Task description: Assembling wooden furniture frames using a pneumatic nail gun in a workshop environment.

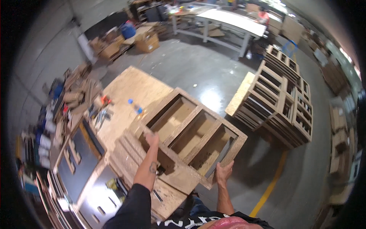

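Note:
A wooden frame (pixel 204 107) with three rectangular openings lies slanted across a plywood-topped workbench (pixel 131 82), its right end reaching past the bench edge. My left hand (pixel 152 139) is closed on the frame's near left edge. At the near right corner, my right hand (pixel 224 171) grips the frame from the outside, fingers partly hidden. Under and beside the frame is a stack of brown boards (pixel 127 152), close to my left forearm. Farther back on the plywood stands or lies a small bottle (pixel 135 107) with a blue cap; which, I cannot tell.
Similar wooden frames (pixel 280 95) are stacked at the right. Metal tools (pixel 102 116) lie on the bench's left side. A yellow-and-black tool (pixel 116 187) rests lower left. Cardboard boxes (pixel 146 41) and a long white table (pixel 232 21) stand at the back, with a person (pixel 263 16) nearby.

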A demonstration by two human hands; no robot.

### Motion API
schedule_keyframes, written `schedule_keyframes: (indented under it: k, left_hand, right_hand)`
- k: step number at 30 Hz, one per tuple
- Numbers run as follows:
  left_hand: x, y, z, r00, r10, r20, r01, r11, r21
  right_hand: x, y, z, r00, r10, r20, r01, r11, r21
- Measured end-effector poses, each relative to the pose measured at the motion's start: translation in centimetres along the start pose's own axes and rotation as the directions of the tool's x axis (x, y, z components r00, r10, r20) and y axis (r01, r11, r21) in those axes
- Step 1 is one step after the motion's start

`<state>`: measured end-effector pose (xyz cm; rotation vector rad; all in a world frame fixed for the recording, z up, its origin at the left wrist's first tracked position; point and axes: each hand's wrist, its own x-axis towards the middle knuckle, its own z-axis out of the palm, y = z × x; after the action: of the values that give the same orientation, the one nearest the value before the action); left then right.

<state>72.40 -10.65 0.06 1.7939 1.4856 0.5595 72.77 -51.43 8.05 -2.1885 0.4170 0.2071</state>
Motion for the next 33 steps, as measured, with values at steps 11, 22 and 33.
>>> schedule_keyframes:
  k: [11, 22, 33]
  left_hand:
    - [-26.7, 0.0, -20.5, 0.863, 0.409, 0.297, -0.170, 0.788, -0.592]
    - [-62.5, -27.3, -38.0, 0.862, -0.434, -0.264, 0.147, 0.710, -0.689]
    - [-90.0, -33.9, -33.8, 0.449, -0.789, -0.420, 0.274, 0.569, -0.775]
  right_hand:
    - [-11.8, -18.9, -23.6, -0.270, -0.950, -0.154, 0.242, -0.222, 0.945]
    - [-29.3, -20.4, -22.9, -0.546, -0.757, -0.358, -0.555, 0.007, 0.832]
    - [-44.0, -14.2, -26.0, -0.632, -0.571, -0.524, -0.759, 0.320, 0.567]
